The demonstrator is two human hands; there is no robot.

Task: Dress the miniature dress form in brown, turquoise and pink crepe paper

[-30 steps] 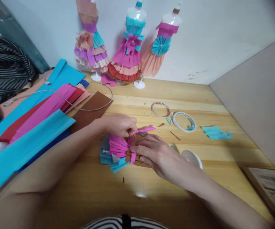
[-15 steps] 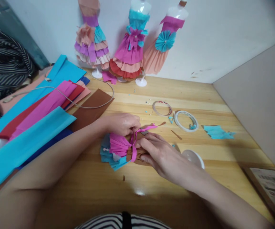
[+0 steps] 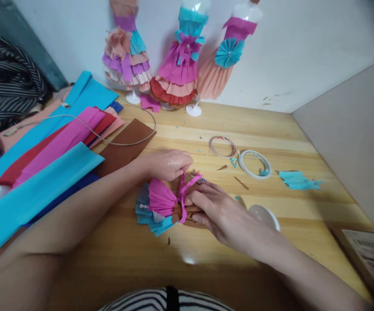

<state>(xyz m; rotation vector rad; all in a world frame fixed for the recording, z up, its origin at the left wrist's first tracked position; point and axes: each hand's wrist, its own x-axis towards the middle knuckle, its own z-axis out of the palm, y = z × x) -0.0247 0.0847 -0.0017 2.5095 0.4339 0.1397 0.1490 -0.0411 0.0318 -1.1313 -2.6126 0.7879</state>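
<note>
A small paper dress lies on the table in front of me, with a pink pleated fan (image 3: 162, 198), blue pleated paper (image 3: 161, 226) and a brown gathered part (image 3: 177, 213). Around its middle runs a narrow pink paper strip (image 3: 183, 209). One end of the strip is pinched in the closed fingers of my left hand (image 3: 170, 164); its other end stands loose and bent. My right hand (image 3: 221, 209) grips the brown part, fingers curled over it. Beside the right fingers shows a small grey metallic thing (image 3: 193, 175), partly hidden.
Three dressed stands, one with a purple-and-peach dress (image 3: 126, 60), lean near the wall. Coloured paper sheets (image 3: 60, 172) and a grey cord (image 3: 135, 143) lie left. Tape rolls (image 3: 254, 164), a white bowl (image 3: 271, 216), a blue scrap (image 3: 298, 179) and a framed item (image 3: 368, 250) lie right.
My left hand has pulled the strip's end slightly up and away from the dress. The strip's loose end has swung nearer, off the brown scrap. My right hand keeps its hold.
</note>
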